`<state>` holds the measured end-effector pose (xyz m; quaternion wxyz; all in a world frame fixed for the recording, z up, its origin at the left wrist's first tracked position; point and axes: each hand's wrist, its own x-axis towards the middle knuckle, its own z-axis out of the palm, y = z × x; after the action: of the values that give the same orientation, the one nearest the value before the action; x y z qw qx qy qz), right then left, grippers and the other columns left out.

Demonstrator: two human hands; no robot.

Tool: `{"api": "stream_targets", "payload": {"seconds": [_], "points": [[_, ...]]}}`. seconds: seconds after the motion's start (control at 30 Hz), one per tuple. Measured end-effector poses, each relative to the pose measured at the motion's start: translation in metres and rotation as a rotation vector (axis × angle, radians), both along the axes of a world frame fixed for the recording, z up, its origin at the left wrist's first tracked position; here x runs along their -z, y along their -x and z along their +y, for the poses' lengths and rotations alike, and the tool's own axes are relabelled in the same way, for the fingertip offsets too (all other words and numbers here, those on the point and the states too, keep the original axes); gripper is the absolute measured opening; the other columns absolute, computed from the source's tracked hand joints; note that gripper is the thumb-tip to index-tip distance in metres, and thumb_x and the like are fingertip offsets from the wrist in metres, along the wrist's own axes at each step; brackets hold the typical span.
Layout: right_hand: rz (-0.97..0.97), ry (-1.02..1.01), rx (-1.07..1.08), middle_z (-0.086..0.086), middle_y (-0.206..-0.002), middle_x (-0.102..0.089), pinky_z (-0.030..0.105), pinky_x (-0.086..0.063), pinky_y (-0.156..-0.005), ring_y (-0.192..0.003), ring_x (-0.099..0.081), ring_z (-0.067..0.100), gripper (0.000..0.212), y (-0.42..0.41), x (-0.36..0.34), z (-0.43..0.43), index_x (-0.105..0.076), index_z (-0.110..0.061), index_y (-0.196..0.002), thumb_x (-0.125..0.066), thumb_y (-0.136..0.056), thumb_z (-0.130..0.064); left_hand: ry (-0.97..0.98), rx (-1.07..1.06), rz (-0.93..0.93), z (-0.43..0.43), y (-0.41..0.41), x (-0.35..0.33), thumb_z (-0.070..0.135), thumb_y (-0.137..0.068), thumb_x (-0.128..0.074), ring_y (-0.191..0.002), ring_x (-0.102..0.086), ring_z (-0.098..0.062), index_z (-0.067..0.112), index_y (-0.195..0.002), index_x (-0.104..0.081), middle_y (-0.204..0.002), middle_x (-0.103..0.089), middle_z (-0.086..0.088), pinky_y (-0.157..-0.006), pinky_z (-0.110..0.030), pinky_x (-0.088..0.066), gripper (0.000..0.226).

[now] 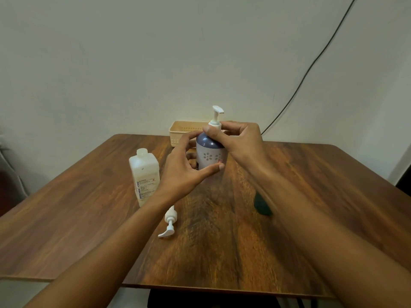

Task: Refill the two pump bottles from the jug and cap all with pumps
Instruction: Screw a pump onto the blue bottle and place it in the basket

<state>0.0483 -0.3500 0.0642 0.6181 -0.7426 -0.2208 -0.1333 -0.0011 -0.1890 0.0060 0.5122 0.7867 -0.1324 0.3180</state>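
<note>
Partly hidden behind the right forearm, a dark green rounded object (262, 205) lies on the wooden table (311, 196); what it is cannot be made out. Something dark behind the left hand (181, 167), beside the base of the pump bottle (210, 155), is also too covered to be identified. The bottle is rounded, with a smooth purple shoulder and a white body printed with a flower; it stands upright near the table's middle, towards the far side. Its body is loosely cupped by the left hand, thumb across the front. The right hand (239, 141) is closed around the white pump collar (215, 124) at the neck. To the left, a squarish translucent jug (144, 174) stands uncapped, its lower right corner covered by the left wrist. A loose white pump (169, 222) lies nearer, just right of the left forearm. A beige perforated basket (181, 132) sits at the far edge, half hidden by the hands. Bare wood is left open on the near and right sides.
</note>
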Motion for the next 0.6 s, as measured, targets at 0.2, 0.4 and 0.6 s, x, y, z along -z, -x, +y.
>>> {"api": "stream_targets", "payload": {"seconds": [0.2,0.4,0.6], "points": [[0.004,0.025,-0.072,-0.005,-0.127,-0.078,0.036,-0.068,-0.085,-0.117,-0.074,0.012,0.051,-0.015,-0.019,-0.001,-0.075,-0.022,-0.134,-0.079,-0.092,-0.051,-0.020,-0.027,0.037,0.020,-0.015,-0.038,0.041,-0.075,-0.091,-0.122,-0.062,-0.010,0.022,-0.144,-0.048,-0.138,-0.060,0.003,-0.097,-0.034,-0.060,0.083],[0.050,0.056,-0.162,-0.009,-0.111,-0.080,0.040,-0.069,-0.067,-0.096,-0.082,0.013,0.042,-0.054,-0.062,0.014,-0.071,-0.029,-0.131,-0.080,-0.094,-0.046,-0.059,-0.019,0.113,0.047,-0.058,-0.106,0.032,-0.078,-0.090,-0.128,-0.058,-0.018,0.016,-0.144,-0.048,-0.142,-0.056,-0.002,-0.102,-0.043,-0.058,0.080],[0.009,0.060,-0.127,-0.002,-0.120,-0.073,0.036,-0.067,-0.063,-0.103,-0.077,0.021,0.055,-0.134,-0.096,0.059,-0.066,-0.019,-0.142,-0.081,-0.094,-0.041,-0.265,-0.130,0.149,0.087,-0.141,-0.154,0.043,-0.073,-0.092,-0.113,-0.066,-0.019,0.018,-0.142,-0.053,-0.132,-0.062,-0.001,-0.077,-0.031,-0.066,0.083]]}}
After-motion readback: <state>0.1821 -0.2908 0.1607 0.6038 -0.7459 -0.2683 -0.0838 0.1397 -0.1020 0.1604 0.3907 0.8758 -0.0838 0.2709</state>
